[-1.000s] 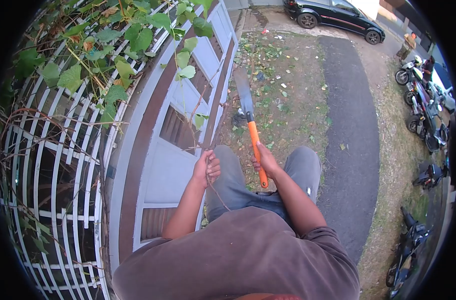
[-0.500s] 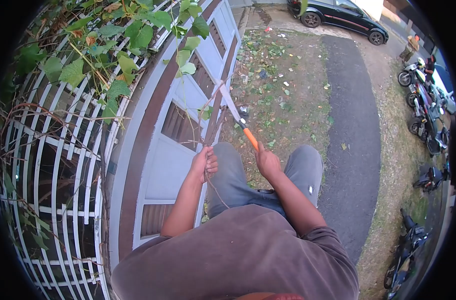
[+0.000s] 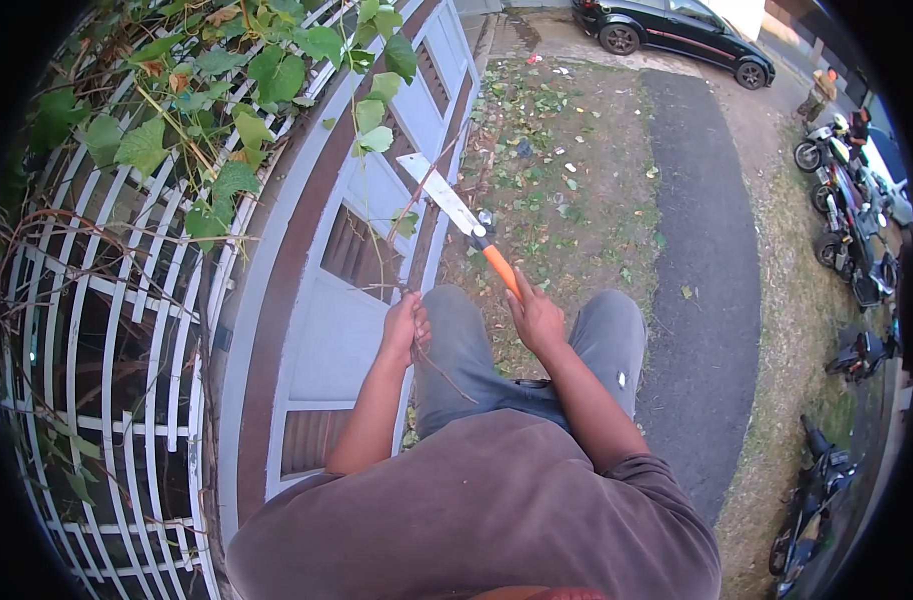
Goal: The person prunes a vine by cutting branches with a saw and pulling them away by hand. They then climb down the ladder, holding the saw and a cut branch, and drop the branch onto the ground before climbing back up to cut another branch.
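Observation:
Thin brown vine stems (image 3: 443, 370) pass through the closed fingers of my left hand (image 3: 407, 328), beside the grey and brown panelled wall. My right hand (image 3: 537, 318) is wrapped round the orange handle of a saw (image 3: 502, 270), with one finger lying along it. The pale blade points up and left, its flat side showing, and a thin stem crosses it near the middle. Green vine leaves (image 3: 375, 138) hang above the blade's tip.
A white metal grille (image 3: 127, 420) with leaves and dry stems lies left of the panelled wall (image 3: 327, 350). Litter and fallen leaves dot the ground (image 3: 577, 200). A black car (image 3: 677, 30), parked motorbikes (image 3: 847, 200) and a person (image 3: 820, 95) are farther off.
The saw blade has swung left and turned its flat side up. My right hand has shifted slightly, its fingers looser. The stem end below my left hand has moved right.

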### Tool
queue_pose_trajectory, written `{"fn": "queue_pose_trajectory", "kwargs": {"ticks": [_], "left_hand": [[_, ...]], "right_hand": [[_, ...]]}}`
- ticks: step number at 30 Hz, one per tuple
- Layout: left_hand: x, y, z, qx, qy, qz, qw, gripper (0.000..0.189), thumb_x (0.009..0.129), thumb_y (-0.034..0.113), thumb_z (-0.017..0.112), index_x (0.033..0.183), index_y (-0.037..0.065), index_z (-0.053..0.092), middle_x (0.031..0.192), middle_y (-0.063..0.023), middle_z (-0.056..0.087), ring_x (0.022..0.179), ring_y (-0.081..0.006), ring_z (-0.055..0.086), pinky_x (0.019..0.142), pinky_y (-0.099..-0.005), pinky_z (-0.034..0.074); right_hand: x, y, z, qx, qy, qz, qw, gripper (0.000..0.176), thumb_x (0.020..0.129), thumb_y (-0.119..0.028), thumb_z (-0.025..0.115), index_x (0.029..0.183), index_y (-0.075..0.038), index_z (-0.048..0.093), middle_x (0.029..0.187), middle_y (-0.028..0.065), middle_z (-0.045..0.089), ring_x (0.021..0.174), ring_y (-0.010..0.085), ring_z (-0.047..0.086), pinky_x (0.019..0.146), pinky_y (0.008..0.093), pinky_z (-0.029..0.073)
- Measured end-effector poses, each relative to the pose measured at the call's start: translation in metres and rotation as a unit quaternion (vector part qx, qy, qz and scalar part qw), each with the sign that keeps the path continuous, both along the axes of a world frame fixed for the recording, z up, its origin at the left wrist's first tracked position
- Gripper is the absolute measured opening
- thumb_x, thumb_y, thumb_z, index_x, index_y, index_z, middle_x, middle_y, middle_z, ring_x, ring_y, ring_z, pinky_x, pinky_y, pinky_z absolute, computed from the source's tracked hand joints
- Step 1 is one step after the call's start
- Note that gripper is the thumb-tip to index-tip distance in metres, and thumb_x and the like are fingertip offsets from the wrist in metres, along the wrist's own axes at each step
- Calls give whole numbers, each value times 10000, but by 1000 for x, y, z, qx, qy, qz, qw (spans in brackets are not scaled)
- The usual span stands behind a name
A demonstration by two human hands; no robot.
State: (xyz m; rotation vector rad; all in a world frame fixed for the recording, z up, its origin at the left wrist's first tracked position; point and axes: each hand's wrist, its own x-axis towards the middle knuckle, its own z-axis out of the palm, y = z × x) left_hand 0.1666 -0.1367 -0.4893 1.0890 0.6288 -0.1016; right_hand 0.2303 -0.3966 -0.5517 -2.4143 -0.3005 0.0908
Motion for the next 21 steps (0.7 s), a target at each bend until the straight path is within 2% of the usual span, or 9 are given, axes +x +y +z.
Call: {"fn": "queue_pose_trajectory", "kwargs": {"ticks": [4,6,7,9,11,12,15,19,21], "left_hand": [[0,0,-3,67,-20,2,998,319,1052,312,587,813,142,459,584,25,419,425,-103,419,401,-292,314],[-3,3,-4,81,-22,-1,996,318,1052,312,586,814,140,463,589,22,431,428,-105,428,403,-294,318],[-2,4,-4,80,-23,-4,997,314,1045,317,599,821,141,467,583,23,426,423,-104,417,408,-286,312],[1,5,-4,78,-27,-7,997,311,1038,323,611,828,142,470,578,24,422,419,-103,406,412,-279,305],[5,4,-5,187,-14,-9,982,301,1035,317,623,843,124,494,565,25,426,417,-101,417,416,-284,304],[6,5,-5,187,-15,-10,982,301,1035,317,623,843,124,494,565,25,426,417,-101,417,416,-284,304],[10,10,-3,139,-5,-11,990,302,1034,319,634,851,112,513,554,27,427,418,-100,427,418,-286,303],[13,2,8,140,-6,-25,990,322,1038,332,635,833,121,505,568,26,437,421,-97,420,421,-286,302],[12,-1,10,144,-12,-33,989,327,1039,334,634,828,123,502,573,25,441,426,-96,419,423,-286,302]], "right_hand": [[2,0,-4,18,-13,10,1000,579,1091,-391,513,1638,-260,375,1151,227,679,915,430,712,800,545,565],[2,-2,-3,66,12,18,998,575,1091,-362,515,1636,-237,378,1171,244,700,1010,463,697,863,549,550],[2,-1,-5,67,14,19,997,575,1091,-362,515,1636,-237,378,1171,244,700,1010,463,697,863,549,550],[5,1,-6,139,23,11,990,549,1096,-328,517,1623,-215,407,1054,269,708,963,468,703,832,520,543],[4,2,-5,169,25,12,985,541,1097,-310,518,1620,-212,415,1008,279,701,940,471,702,816,512,537],[3,3,2,198,28,13,980,534,1098,-293,518,1617,-209,422,963,290,695,916,475,701,799,505,531],[-2,3,23,235,38,17,971,536,1098,-285,518,1620,-211,419,985,296,694,895,482,690,786,503,525],[4,9,7,224,-36,29,973,525,1109,-326,486,1618,-225,411,1014,281,700,893,473,687,765,557,522],[7,6,-6,102,12,5,995,527,1117,-343,458,1630,-246,387,1034,263,696,886,468,690,766,564,535]]}}
